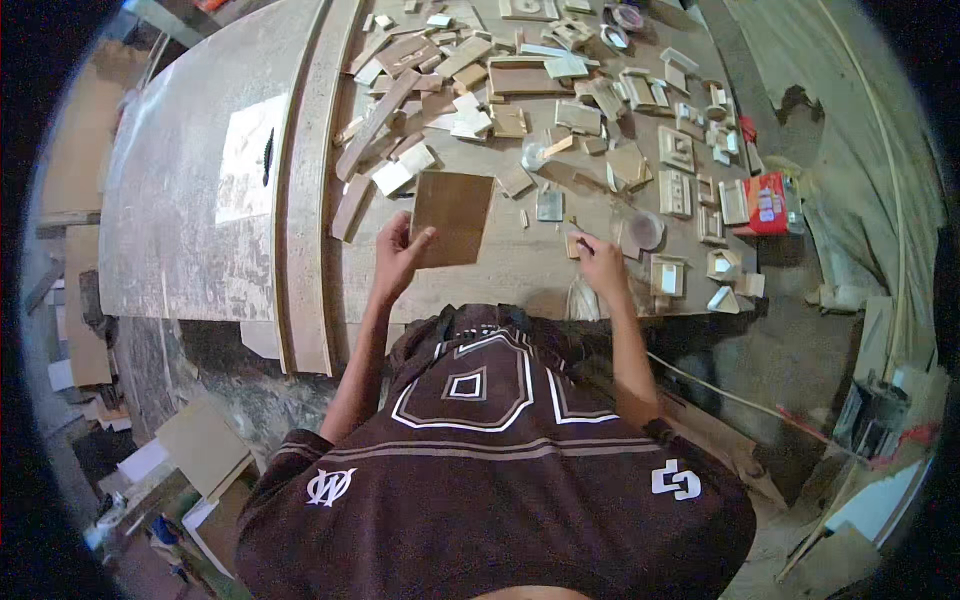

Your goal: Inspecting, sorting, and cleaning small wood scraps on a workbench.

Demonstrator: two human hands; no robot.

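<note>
Fingers: left hand point(400, 256) gripping board point(455, 215), right hand point(603, 268) pinching dark stick point(585, 245); one-sided grip could let board tilt.

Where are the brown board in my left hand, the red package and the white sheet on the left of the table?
Brown board point(453, 215): head view, middle of its broad face.
Red package point(766, 204): head view, middle of its red side.
White sheet point(241, 168): head view, bare middle of its surface.
</note>
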